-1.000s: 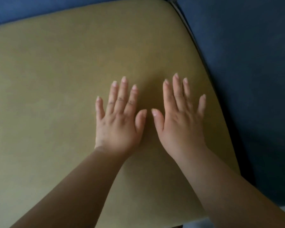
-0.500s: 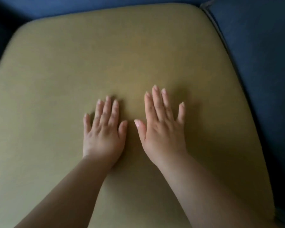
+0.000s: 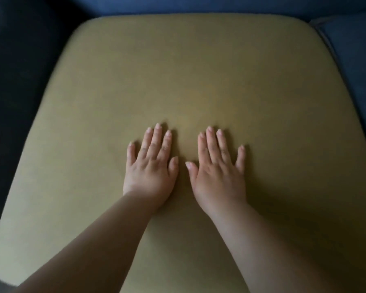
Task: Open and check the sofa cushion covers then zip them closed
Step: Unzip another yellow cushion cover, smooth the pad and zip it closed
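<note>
Your left hand (image 3: 151,168) and right hand (image 3: 217,172) lie flat, empty, on the olive cushion (image 3: 188,77); no zip shows, so progress can't be judged.

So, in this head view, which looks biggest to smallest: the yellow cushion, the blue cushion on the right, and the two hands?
1. Yellow cushion, filling most of the view.
2. Blue cushion, though it is cut off by the frame, so its true size is unsure.
3. Left hand and right hand: alike, no ranking.
</note>
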`<action>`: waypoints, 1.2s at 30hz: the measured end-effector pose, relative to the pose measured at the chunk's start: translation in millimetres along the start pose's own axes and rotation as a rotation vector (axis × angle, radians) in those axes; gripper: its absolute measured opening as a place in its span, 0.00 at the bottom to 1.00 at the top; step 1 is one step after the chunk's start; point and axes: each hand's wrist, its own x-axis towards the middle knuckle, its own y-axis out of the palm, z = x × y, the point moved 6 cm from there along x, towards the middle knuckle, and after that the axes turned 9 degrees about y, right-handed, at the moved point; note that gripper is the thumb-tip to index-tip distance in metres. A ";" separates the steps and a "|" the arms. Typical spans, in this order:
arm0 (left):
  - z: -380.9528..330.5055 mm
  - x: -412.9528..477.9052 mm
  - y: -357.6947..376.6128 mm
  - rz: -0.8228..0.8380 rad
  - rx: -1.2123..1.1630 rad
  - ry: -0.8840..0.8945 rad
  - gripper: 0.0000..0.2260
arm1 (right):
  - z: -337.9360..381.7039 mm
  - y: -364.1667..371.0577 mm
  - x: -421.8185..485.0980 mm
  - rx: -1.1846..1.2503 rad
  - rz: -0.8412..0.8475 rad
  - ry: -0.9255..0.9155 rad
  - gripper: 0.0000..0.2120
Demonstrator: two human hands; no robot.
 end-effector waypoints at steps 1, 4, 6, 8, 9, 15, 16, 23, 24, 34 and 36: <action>0.5 2.2 -1.1 0.000 -0.037 0.000 0.31 | 0.6 1.3 1.1 -0.005 0.004 0.016 0.33; 10.3 5.3 -30.6 -0.105 -0.094 0.001 0.29 | 31.0 -18.8 3.6 0.054 -0.070 -0.046 0.33; 29.0 1.4 -46.0 -0.199 -0.030 -0.001 0.29 | 57.0 -28.3 4.7 0.103 -0.132 -0.093 0.32; 58.1 -6.3 -43.5 -0.152 0.017 -0.052 0.28 | 76.8 -14.9 4.0 0.093 -0.115 -0.126 0.32; 72.6 -10.3 -36.8 -0.097 0.033 -0.081 0.28 | 82.2 -4.5 3.4 0.067 -0.090 -0.129 0.32; 101.9 -14.1 -36.4 -0.011 -0.039 -0.095 0.26 | 98.9 8.0 5.4 0.001 -0.066 -0.088 0.33; 104.7 -14.0 -47.3 -0.056 -0.045 -0.091 0.25 | 109.9 -0.1 4.9 0.031 -0.100 -0.115 0.32; 175.4 -43.8 -39.4 0.023 -0.006 -0.183 0.27 | 172.8 26.3 -1.3 0.011 -0.037 -0.206 0.32; 179.9 -46.3 -35.4 0.053 -0.010 -0.175 0.28 | 171.6 33.2 -2.8 -0.013 -0.019 -0.193 0.32; 237.7 -87.8 -48.2 -0.086 -0.129 -0.251 0.28 | 255.6 32.9 -38.3 0.046 -0.101 -0.310 0.30; 246.1 -95.0 -29.4 -0.025 -0.162 -0.269 0.27 | 254.4 54.8 -42.1 -0.023 -0.053 -0.292 0.30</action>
